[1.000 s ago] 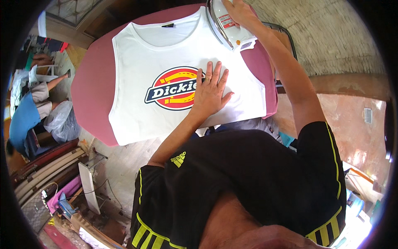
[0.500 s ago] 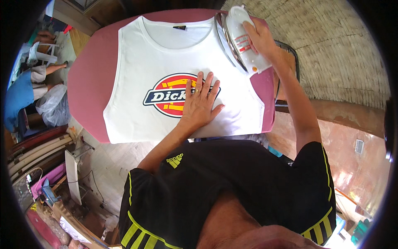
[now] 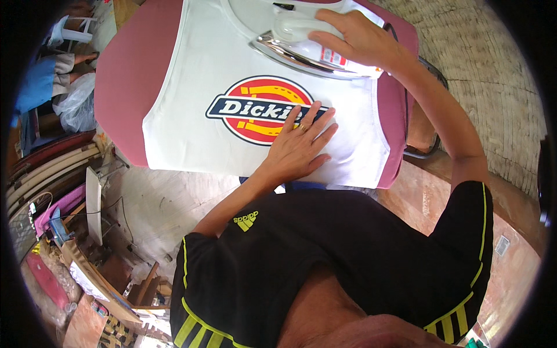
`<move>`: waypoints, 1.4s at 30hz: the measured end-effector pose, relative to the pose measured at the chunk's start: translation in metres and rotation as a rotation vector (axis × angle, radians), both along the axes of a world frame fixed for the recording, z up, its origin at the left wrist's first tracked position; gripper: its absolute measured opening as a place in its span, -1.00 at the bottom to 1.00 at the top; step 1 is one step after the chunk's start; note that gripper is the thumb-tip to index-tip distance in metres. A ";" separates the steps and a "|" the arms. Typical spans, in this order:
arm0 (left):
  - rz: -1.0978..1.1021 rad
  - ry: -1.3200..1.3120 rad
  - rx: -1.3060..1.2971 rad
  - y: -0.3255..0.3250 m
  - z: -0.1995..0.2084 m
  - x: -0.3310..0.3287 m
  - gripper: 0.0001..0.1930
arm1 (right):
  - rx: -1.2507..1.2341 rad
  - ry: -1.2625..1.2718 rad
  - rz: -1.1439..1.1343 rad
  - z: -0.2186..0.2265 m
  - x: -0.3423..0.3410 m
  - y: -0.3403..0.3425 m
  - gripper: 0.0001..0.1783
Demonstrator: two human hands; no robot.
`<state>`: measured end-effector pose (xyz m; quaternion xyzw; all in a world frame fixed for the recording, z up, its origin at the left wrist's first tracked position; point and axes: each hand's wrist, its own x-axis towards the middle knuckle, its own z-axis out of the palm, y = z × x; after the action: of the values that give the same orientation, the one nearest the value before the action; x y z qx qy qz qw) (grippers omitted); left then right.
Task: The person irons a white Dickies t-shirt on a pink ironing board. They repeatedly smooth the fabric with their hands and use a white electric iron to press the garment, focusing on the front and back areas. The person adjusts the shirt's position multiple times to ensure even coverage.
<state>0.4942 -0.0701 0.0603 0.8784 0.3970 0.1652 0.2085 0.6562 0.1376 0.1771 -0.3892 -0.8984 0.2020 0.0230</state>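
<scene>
A white sleeveless shirt [image 3: 191, 87] with a red, yellow and dark blue printed emblem lies spread on a dusky-pink ironing board [image 3: 125, 93]. My left hand [image 3: 297, 145] rests flat on it, fingers spread, over the right end of the emblem; a ring shows on one finger. My right hand [image 3: 360, 37] is wrapped round the handle of a white clothes iron [image 3: 290, 32] with a shiny metal base. The iron lies on the shirt's upper right, below the neckline, its pointed end toward the left. My right fingers partly cover its handle.
At the far left a person in blue [image 3: 38, 84] is near a clear plastic bag [image 3: 78, 104]. Stacked boards [image 3: 52, 159] and household clutter fill the lower left. A woven mat wall [image 3: 476, 64] and a black metal frame [image 3: 432, 148] stand at the right.
My right hand has brought the iron leftward from the shirt's shoulder edge and turned its tip to the left. My left hand has shifted slightly right. The view has also moved.
</scene>
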 end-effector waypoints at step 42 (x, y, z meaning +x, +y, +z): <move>0.416 0.149 0.557 0.189 -0.024 -0.186 -0.53 | -0.285 0.435 -0.534 0.021 -0.032 -0.021 -0.54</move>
<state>0.3086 0.1190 0.0363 0.8115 0.5213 0.2417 -0.1064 0.6238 0.1165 0.1984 -0.5572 -0.7021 0.3900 0.2109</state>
